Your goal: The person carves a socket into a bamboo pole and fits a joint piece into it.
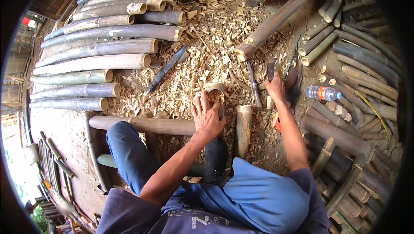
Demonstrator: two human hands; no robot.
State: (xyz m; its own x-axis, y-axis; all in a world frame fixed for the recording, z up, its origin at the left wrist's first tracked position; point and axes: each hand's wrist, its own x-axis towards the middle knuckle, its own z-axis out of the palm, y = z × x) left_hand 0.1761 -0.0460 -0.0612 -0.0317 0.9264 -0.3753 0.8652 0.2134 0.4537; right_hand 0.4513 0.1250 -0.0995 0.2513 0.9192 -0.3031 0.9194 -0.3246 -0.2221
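My left hand (pixel 208 116) lies over a short bamboo tube (pixel 214 87), its fingers curved around the tube near the hollow upper end. Wood chips show inside that opening. Off to the right, my right hand (pixel 276 86) is closed around a knife, whose dark, broad blade (pixel 271 69) points away from me. A long bamboo pole (pixel 144 124) lies crosswise left of my left hand. Between the hands stands a pale bamboo piece (pixel 244 130). Beyond it, a dark-handled tool (pixel 253 83) rests on the chips.
Bamboo lengths (pixel 116 32) lie in rows at the left. A large knife (pixel 168 68) rests on the wood chips (pixel 215 35). A thick bamboo pole (pixel 276 23) slants in from the far right. At the right are a water bottle (pixel 323 93) and stacked bamboo (pixel 366 68).
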